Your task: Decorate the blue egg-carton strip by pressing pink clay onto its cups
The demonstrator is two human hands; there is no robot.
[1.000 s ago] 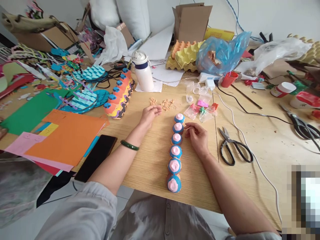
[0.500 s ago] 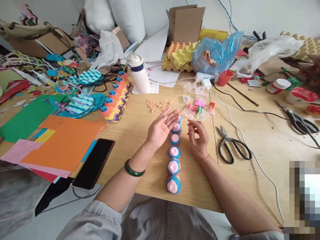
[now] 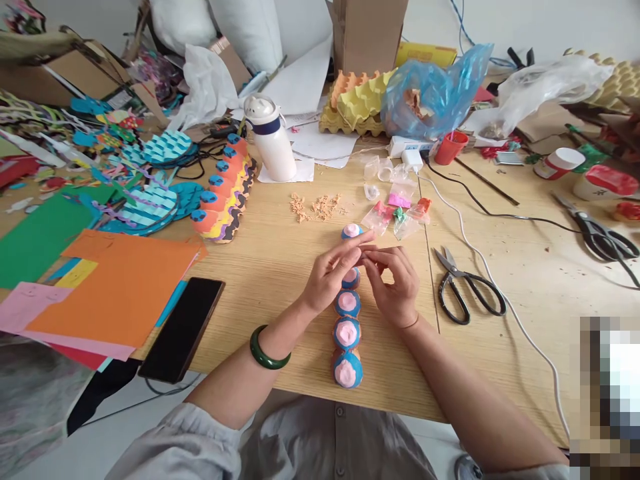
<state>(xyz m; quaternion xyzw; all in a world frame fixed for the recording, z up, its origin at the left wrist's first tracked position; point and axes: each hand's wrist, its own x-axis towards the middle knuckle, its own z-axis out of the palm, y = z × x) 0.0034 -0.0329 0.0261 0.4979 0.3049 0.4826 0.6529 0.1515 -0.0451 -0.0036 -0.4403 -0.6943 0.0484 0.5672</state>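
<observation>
My left hand (image 3: 330,277), with a green bangle on the wrist, meets my right hand (image 3: 395,280) above a row of egg-carton cups (image 3: 347,333) coated in blue with pink clay tops. The right thumb and index finger are pinched together at the left fingertips. The left thumb is pressed toward its fingers, with one finger reaching forward. Whatever lies between the fingertips is too small to make out. Part of the row is hidden under my hands. Small bags of coloured clay (image 3: 399,212) lie beyond them, near crumbled orange bits (image 3: 317,208).
Black-handled scissors (image 3: 467,283) lie to the right beside a white cable (image 3: 520,333). At left are a phone (image 3: 183,330), orange paper (image 3: 115,287) and a painted egg-carton strip (image 3: 225,190). A white bottle (image 3: 270,140) and a blue plastic bag (image 3: 430,100) stand farther back.
Both hands have come together over the row. The open left palm has turned inward and its thumb has closed in; the right fingertips now touch the left ones. The view has shifted slightly.
</observation>
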